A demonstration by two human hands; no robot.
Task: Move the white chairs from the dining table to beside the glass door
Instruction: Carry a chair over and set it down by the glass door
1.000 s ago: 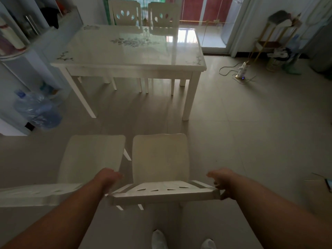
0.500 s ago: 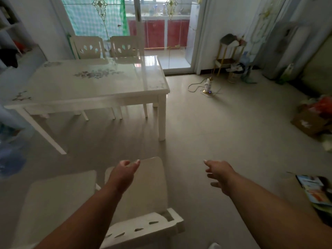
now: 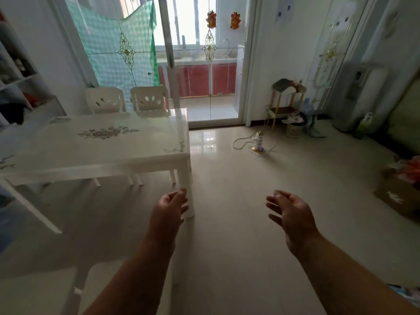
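Both hands are up in the air over the pale shiny tiled floor (image 3: 238,223), and both are empty. The left hand (image 3: 169,209) has its fingers loosely spread and holds nothing. The right hand (image 3: 289,211) is open too, palm turned inward, fingers apart. The two hands are well apart from each other.

Down below the left arm, at the bottom left corner, are two cream chair seats side by side: one white chair seat (image 3: 34,289) far left and another white chair seat (image 3: 100,283) partly hidden under the left arm. Neither hand touches them.

Ahead of the left hand stands the long white bench with flower pictures on its glossy top (image 3: 102,142). One white bench leg (image 3: 187,192) shows just past the left fingertips. Behind the bench, on its far side, two more white chairs with leaf-shaped holes in their backs stand close together: a left white chair (image 3: 105,101) and a right white chair (image 3: 150,100).

Far ahead, between the two hands, is the big sliding glass door with gold patterns (image 3: 209,64). A green checked cloth (image 3: 118,48) hangs on the left part of it.

Ahead of the right hand a white power strip with a cord (image 3: 259,142) lies on the floor. Farther off stands a small gold rack (image 3: 286,101). To the right of the right hand sits a brown cardboard box (image 3: 397,192).
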